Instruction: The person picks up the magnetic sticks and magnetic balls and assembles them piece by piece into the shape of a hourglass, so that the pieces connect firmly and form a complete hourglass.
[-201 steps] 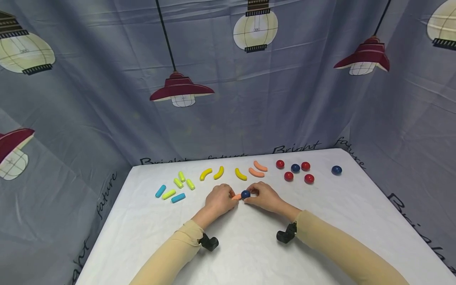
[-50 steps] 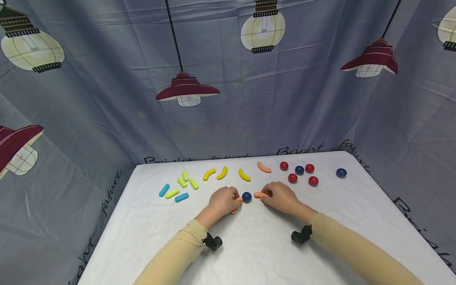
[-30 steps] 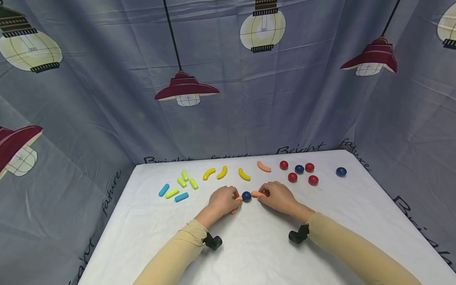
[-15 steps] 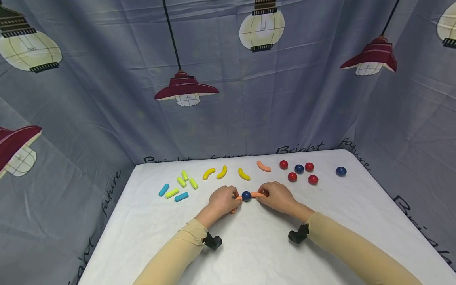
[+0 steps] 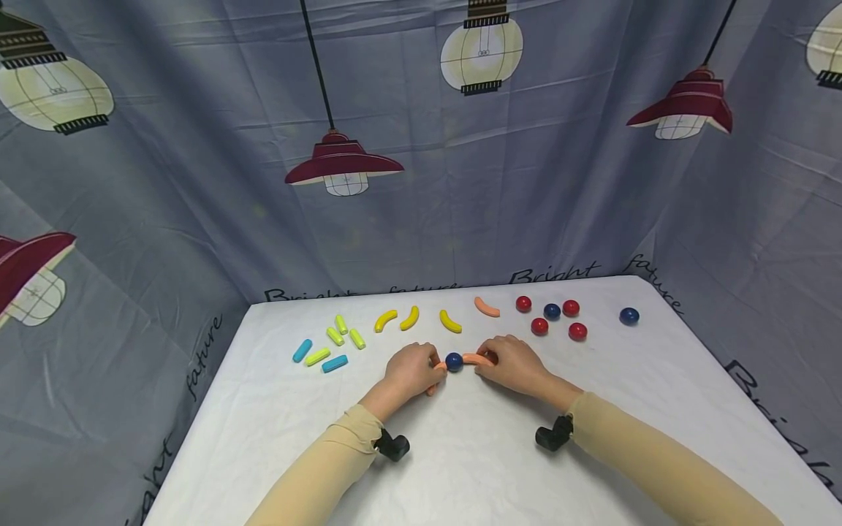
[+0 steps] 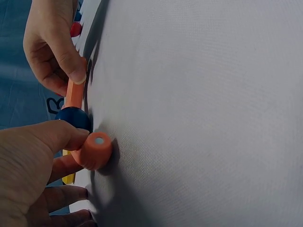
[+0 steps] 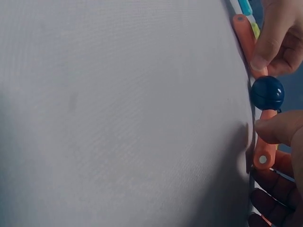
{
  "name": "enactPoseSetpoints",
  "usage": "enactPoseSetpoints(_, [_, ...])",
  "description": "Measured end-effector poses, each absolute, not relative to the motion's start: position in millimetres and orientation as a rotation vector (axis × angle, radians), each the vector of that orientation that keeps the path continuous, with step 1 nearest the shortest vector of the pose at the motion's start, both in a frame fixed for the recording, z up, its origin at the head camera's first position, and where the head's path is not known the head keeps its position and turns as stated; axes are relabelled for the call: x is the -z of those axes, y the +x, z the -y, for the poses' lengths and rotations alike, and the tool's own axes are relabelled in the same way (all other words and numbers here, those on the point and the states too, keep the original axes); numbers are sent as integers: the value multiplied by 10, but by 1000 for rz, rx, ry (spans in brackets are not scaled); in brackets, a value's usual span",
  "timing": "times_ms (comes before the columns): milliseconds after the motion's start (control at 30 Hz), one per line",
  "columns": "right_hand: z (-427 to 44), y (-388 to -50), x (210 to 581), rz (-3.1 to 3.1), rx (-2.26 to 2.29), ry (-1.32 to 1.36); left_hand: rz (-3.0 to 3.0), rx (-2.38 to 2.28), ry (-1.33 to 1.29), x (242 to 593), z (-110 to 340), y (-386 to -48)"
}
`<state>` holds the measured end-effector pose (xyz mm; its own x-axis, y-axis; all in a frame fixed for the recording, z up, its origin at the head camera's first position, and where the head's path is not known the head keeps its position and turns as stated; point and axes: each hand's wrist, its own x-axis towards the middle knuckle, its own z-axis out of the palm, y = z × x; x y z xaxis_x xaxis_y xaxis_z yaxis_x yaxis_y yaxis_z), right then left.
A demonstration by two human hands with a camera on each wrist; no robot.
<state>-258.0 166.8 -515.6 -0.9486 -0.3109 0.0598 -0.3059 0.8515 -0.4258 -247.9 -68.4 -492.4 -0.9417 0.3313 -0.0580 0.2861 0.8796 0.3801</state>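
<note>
My left hand pinches an orange curved piece between thumb and fingers, low over the white table. A dark blue ball touches the right end of that piece. On the ball's other side, my right hand pinches a second orange curved piece. In the right wrist view the ball sits between the two orange pieces, and the right-hand piece meets it. Fingers partly cover both orange pieces.
Behind the left hand lie blue sticks and several lime sticks. Yellow curved pieces and another orange one lie farther back. Several red balls and two blue balls are at the back right of the table.
Earlier, my right hand let go of the blue ball and took an orange piece from the back. It has moved left, bringing that piece against the ball. My left hand has stayed nearly still.
</note>
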Motion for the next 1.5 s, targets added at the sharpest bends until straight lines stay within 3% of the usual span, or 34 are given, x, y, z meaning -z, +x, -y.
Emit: enactPoseSetpoints(1500, [-1406,-2605,5239,-2950,892,-611,-2853,-594,478,4890,694,-2492])
